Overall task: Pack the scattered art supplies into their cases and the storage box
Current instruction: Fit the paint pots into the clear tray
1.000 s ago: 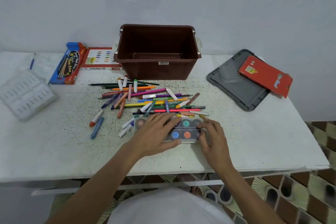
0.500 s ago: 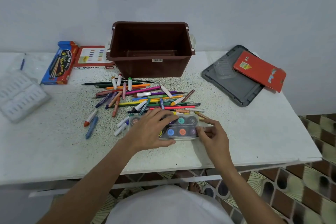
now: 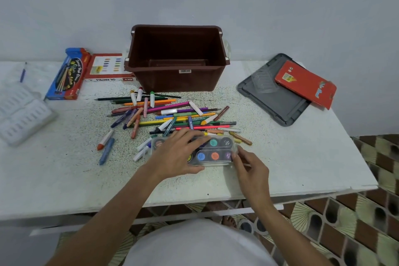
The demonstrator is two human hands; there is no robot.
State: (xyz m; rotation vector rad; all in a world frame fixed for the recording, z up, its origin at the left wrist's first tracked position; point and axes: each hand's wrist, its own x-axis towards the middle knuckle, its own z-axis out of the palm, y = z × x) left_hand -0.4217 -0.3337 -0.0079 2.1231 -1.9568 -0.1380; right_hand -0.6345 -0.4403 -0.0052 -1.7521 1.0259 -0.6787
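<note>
At the table's near edge, the left hand is pressing flat on the paint case while the right hand is pinching its end, likely snapping it closed before lifting it into the storage box.

Clear paint case, round colour pans inside, lies flat near the front edge of the tabletop. Loose pencils and crayons scattered just behind it. Brown storage box upright, open-topped, behind those.
</note>
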